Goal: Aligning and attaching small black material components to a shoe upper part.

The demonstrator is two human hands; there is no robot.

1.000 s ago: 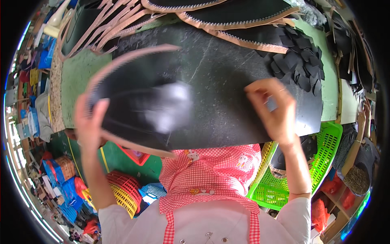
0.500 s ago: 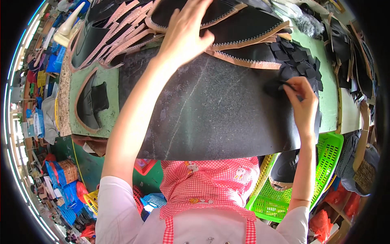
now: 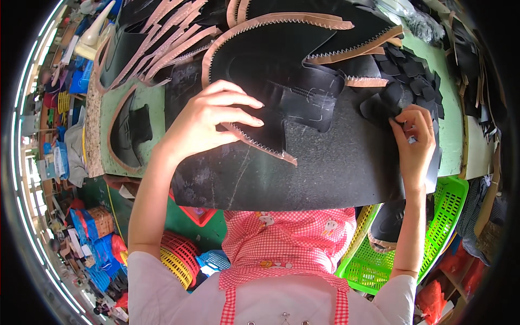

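While the left hand (image 3: 208,116) grasped the curved black piece (image 3: 254,59), the right hand (image 3: 417,141) pinched a small patch (image 3: 373,108). The patch lay just right of the piece.

**Black and Tan Against Red Check**

At upper centre, a black panel (image 3: 252,59) carries tan edging (image 3: 319,19) patterned with white zigzag. The sheet (image 3: 325,179) below is black, streaked grey; the tabletop (image 3: 452,130) at right shows pale green. Lower centre, an apron (image 3: 292,236) is checked red and white; lower right, a basket (image 3: 368,275) is bright green; bottom, a white shirt (image 3: 162,287).
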